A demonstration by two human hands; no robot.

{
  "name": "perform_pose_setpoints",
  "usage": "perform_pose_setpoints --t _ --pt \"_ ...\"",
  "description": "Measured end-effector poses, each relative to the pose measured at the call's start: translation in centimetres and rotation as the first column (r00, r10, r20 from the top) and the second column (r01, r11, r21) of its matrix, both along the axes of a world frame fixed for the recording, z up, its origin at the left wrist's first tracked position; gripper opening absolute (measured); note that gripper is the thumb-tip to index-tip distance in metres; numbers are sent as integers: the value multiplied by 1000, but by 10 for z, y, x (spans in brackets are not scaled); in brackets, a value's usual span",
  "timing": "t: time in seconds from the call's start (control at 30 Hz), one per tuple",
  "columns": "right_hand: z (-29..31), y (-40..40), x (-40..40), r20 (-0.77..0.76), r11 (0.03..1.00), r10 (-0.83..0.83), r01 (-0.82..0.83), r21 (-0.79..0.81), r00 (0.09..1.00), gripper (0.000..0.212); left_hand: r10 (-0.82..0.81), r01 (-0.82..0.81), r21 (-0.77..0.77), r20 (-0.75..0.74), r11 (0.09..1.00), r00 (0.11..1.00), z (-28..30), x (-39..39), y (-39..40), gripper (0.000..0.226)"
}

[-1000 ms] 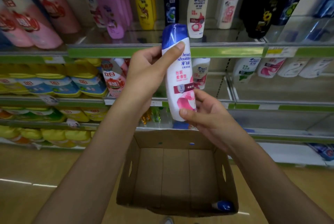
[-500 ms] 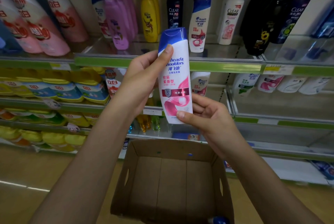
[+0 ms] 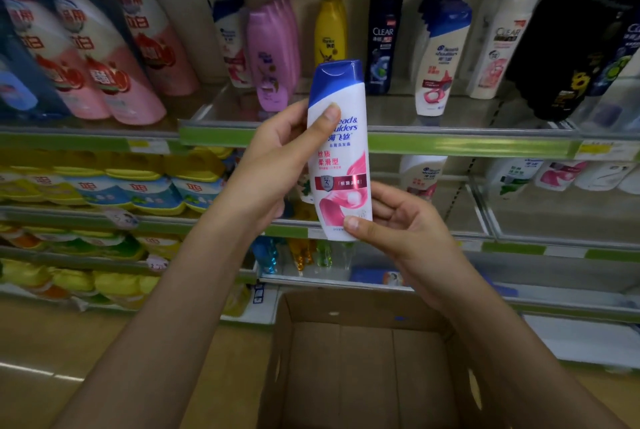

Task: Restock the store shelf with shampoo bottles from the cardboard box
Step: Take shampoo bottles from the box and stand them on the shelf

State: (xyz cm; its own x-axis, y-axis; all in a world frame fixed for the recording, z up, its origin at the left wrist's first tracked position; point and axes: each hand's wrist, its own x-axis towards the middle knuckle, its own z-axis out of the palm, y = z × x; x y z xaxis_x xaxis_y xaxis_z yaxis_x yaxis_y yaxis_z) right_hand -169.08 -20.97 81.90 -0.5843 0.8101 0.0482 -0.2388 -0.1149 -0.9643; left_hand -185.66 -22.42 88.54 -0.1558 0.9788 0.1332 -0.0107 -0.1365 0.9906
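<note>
A white shampoo bottle (image 3: pixel 341 165) with a blue cap and a pink label stands upright in front of the shelf, label toward me. My left hand (image 3: pixel 277 158) grips its upper half, thumb across the front. My right hand (image 3: pixel 398 220) holds its base, thumb pressed on the lower front. Below them stands the open cardboard box (image 3: pixel 363 359); the part of its floor in view is bare. A row of matching white bottles with blue caps (image 3: pixel 438 57) stands on the glass shelf (image 3: pixel 450 142) behind.
The upper shelf holds pink bottles (image 3: pixel 273 54), a yellow bottle (image 3: pixel 329 30), dark bottles (image 3: pixel 382 40) and black ones (image 3: pixel 561 57). Pink refill pouches (image 3: pixel 104 57) fill the left bay, yellow and blue packs (image 3: pixel 104 186) lie below. More white bottles (image 3: pixel 420 175) stand on the lower shelf.
The bottle has turned from edge-on to label facing me and now stands straighter. The view has tilted up, so the shelves sit lower in the frame and the box's near end is cut off.
</note>
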Motion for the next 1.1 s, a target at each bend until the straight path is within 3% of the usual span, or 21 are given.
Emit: perform_pose_setpoints --t 0.37,0.47,0.67,0.9,1.1 --pt "-7 43 -189 39 997 -72 72 -7 997 51 67 -62 78 -69 995 995 -4 -175 49 44" --pt "-6 62 -224 61 996 -85 85 5 994 52 80 -71 101 -90 992 993 -3 -207 68 36" --pt "9 103 -273 184 976 -165 134 169 969 39 104 -79 164 -146 983 984 5 -255 106 28" --pt "15 160 -316 394 839 -449 226 495 802 42 119 -62 248 -222 967 968 2 -289 161 18" --pt "12 190 -332 534 800 -545 210 562 647 48 135 -73 228 -267 971 954 -13 -295 190 33"
